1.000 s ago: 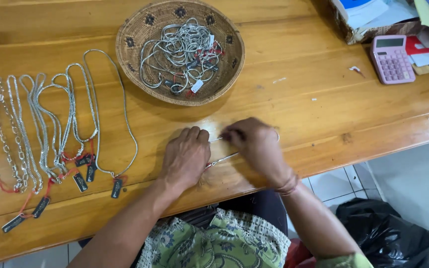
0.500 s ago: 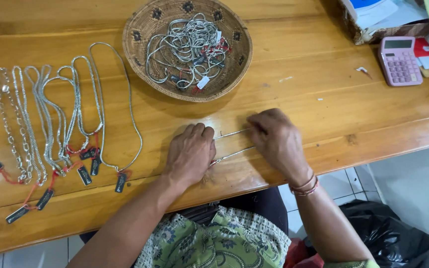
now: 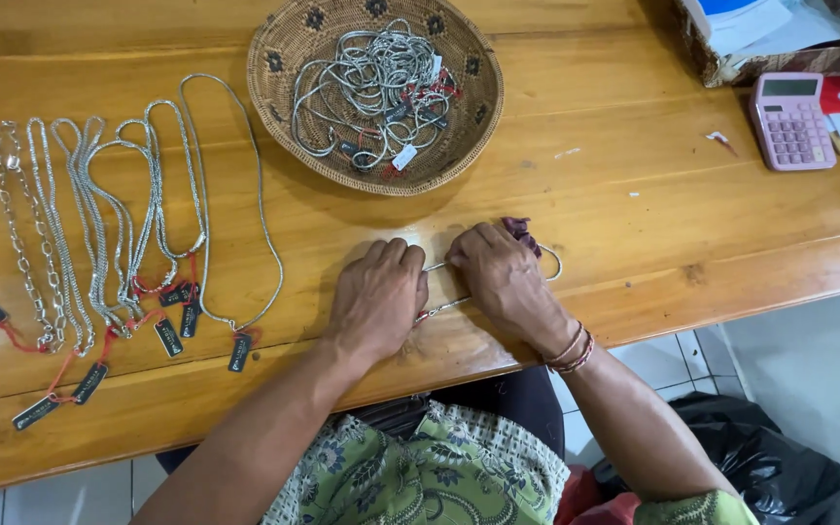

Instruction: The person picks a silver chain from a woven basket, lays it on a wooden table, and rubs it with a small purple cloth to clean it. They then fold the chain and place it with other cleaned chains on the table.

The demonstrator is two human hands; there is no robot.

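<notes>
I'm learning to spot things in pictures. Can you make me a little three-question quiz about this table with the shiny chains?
1. True or false: both hands press on a silver chain on the wooden table.
2. Where is the tangled pile of chains: A) woven basket, B) pink calculator, C) black bag?
3. On which side of the left hand lie the laid-out tagged chains?

Key: 1 true. 2 A. 3 Its left; the right hand is on the other side.

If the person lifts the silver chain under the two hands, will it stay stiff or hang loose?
The thin silver chain under the left hand and right hand curves into a loop, so it probably hangs floppy. It looks light. Lying flat on the wooden table, it seems unlikely to roll.
</notes>
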